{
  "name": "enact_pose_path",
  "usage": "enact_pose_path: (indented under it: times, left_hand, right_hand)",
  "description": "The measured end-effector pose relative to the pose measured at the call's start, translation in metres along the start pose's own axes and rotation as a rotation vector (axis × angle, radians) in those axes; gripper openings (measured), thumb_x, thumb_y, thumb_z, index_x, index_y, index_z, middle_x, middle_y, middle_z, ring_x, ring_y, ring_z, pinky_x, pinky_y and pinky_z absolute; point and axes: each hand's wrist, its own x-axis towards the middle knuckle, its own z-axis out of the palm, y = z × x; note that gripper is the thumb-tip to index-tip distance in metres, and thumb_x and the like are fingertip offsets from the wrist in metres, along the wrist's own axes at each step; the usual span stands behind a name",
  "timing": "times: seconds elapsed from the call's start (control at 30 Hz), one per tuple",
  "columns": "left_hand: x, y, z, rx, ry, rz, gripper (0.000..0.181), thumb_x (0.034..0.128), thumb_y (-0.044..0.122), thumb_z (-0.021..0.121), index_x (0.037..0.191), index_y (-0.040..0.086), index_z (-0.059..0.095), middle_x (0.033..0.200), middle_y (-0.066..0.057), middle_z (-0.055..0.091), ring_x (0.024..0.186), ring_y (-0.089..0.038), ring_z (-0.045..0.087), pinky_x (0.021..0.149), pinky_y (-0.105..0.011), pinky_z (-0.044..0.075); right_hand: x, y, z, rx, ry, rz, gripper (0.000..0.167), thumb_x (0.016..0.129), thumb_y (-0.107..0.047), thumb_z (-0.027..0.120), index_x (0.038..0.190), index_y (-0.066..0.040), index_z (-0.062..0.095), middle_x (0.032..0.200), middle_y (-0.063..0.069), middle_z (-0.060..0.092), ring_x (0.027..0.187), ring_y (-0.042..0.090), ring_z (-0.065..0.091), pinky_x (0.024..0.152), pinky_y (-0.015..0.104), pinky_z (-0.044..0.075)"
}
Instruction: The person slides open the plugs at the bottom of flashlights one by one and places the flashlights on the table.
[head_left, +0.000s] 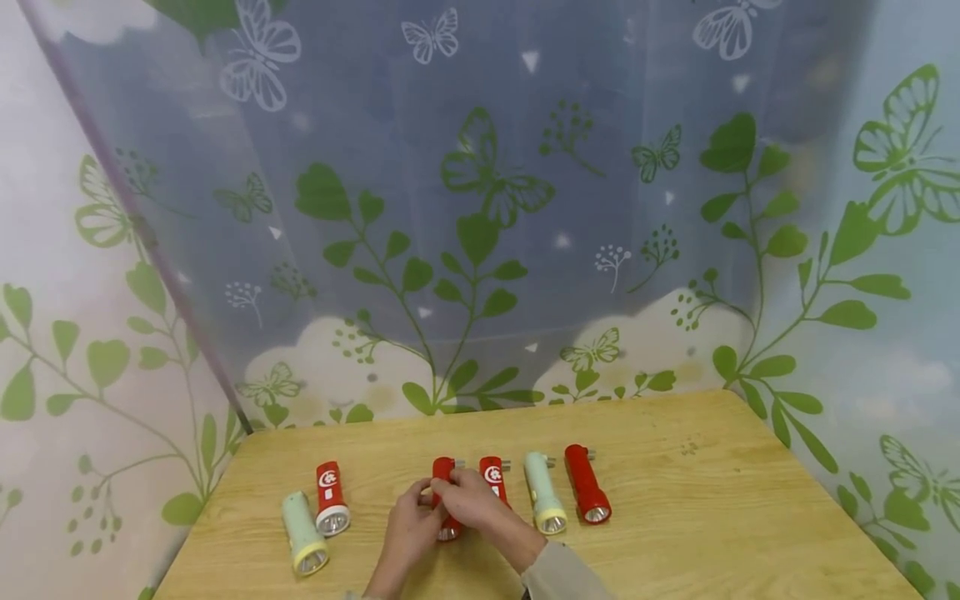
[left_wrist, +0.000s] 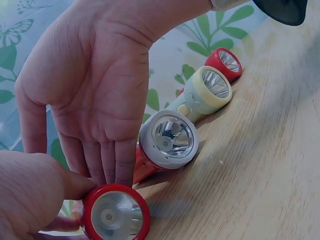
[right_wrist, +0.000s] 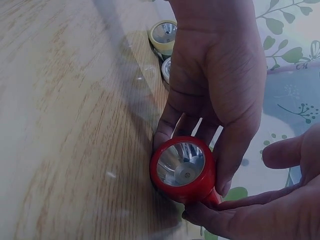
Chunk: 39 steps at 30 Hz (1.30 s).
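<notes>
A red flashlight (head_left: 443, 468) lies on the wooden table between the two hands, its lens end toward me. The left hand (head_left: 411, 527) grips it from the left, thumb and fingers about its body behind the red head (right_wrist: 184, 167). From the other side the right hand (head_left: 478, 503) reaches over it with fairly straight fingers. In the right wrist view, these right-hand fingers (right_wrist: 220, 215) touch the flashlight just behind its head. The left wrist view has the right palm (left_wrist: 95, 95) turned to the camera, its fingertips partly hidden behind the flashlight.
To the right stand in a row a red-and-white flashlight (head_left: 492, 471), a mint one (head_left: 542, 487) and another red one (head_left: 585, 483), metal prongs showing at their tails. At left lie a mint flashlight (head_left: 302, 525) and a red-and-white one (head_left: 329, 490). A patterned curtain (head_left: 480, 275) hangs behind the table (head_left: 697, 500).
</notes>
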Motion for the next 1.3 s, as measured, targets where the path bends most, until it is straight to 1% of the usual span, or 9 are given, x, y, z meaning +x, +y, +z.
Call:
enact_pose_path:
  times: [0.07,0.23,0.3,0.47,0.67,0.8,1.0,1.07,1.3]
  left_hand:
    - [0.0003,0.0002,0.0001,0.004,-0.004,-0.01,0.056,0.0913,0.017,0.071,0.137,-0.01,0.053,0.108,-0.023,0.071,0.092,-0.023,0.071,0.074,-0.035,0.059]
    - [0.0009,-0.001,0.0006,0.028,-0.004,-0.032,0.055,0.0914,0.017,0.07,0.137,-0.009,0.054,0.108,-0.021,0.071,0.092,-0.022,0.07,0.075,-0.036,0.059]
    - [0.0002,-0.0023,0.0009,0.037,0.009,-0.023,0.054,0.0904,0.016,0.071,0.135,-0.009,0.055,0.106,-0.021,0.072,0.09,-0.022,0.071,0.074,-0.036,0.059]
    - [-0.002,-0.0029,0.0014,0.046,0.022,0.001,0.055,0.0891,0.016,0.072,0.134,-0.011,0.055,0.103,-0.021,0.073,0.088,-0.022,0.071,0.072,-0.036,0.058]
    - [-0.0017,-0.0013,0.0025,0.053,0.029,-0.002,0.055,0.0896,0.017,0.071,0.135,-0.009,0.055,0.102,-0.019,0.073,0.086,-0.02,0.07,0.07,-0.033,0.057]
    - [-0.0017,-0.0011,0.0033,0.048,0.033,0.014,0.055,0.0893,0.016,0.071,0.136,-0.009,0.055,0.1,-0.017,0.073,0.082,-0.018,0.069,0.067,-0.03,0.055]
    - [-0.0033,-0.0006,0.004,0.039,0.055,0.048,0.052,0.0872,0.013,0.072,0.132,-0.009,0.057,0.097,-0.016,0.072,0.08,-0.018,0.069,0.066,-0.031,0.055]
    - [-0.0041,-0.0005,0.0045,0.043,0.065,0.058,0.052,0.0861,0.013,0.071,0.131,-0.009,0.058,0.095,-0.016,0.072,0.078,-0.017,0.068,0.065,-0.03,0.054]
    - [-0.0047,0.0012,0.0086,0.08,0.115,0.066,0.048,0.0823,0.01,0.069,0.127,-0.005,0.062,0.088,-0.01,0.072,0.075,-0.016,0.063,0.064,-0.032,0.05]
  right_hand:
    - [0.0,0.0,0.0003,-0.011,0.005,0.0,0.035,0.102,-0.027,0.055,0.116,0.003,0.065,0.113,0.011,0.066,0.105,0.023,0.057,0.095,0.044,0.05]
    - [-0.0006,0.0007,0.0021,-0.036,0.017,-0.008,0.032,0.101,-0.026,0.056,0.112,0.002,0.067,0.103,0.009,0.065,0.095,0.021,0.055,0.082,0.033,0.046]
    - [-0.0008,0.0014,0.0029,-0.048,0.018,-0.016,0.032,0.101,-0.026,0.056,0.111,0.002,0.067,0.101,0.009,0.064,0.094,0.021,0.055,0.081,0.032,0.045]
    - [-0.0009,0.0026,0.0039,-0.07,0.027,-0.025,0.032,0.1,-0.026,0.057,0.111,0.002,0.068,0.101,0.008,0.064,0.093,0.021,0.055,0.082,0.033,0.046]
    - [0.0004,0.004,0.0033,-0.058,0.026,-0.028,0.032,0.1,-0.027,0.058,0.113,0.001,0.068,0.103,0.008,0.066,0.094,0.02,0.056,0.084,0.034,0.047]
    - [0.0012,0.0046,0.0031,-0.044,0.024,-0.042,0.032,0.1,-0.027,0.058,0.111,0.001,0.068,0.102,0.008,0.066,0.094,0.02,0.056,0.084,0.034,0.047]
    - [0.0012,0.005,0.0045,-0.042,0.018,-0.018,0.039,0.101,-0.028,0.058,0.121,0.005,0.064,0.118,0.016,0.067,0.109,0.026,0.06,0.101,0.049,0.049]
    - [0.0011,0.0053,0.0052,-0.044,0.024,-0.023,0.04,0.1,-0.027,0.058,0.123,0.005,0.064,0.121,0.017,0.067,0.111,0.027,0.06,0.103,0.049,0.048]
    - [-0.0001,0.0043,0.004,-0.035,0.008,-0.038,0.033,0.1,-0.025,0.057,0.117,0.002,0.065,0.108,0.01,0.068,0.096,0.02,0.058,0.086,0.034,0.049]
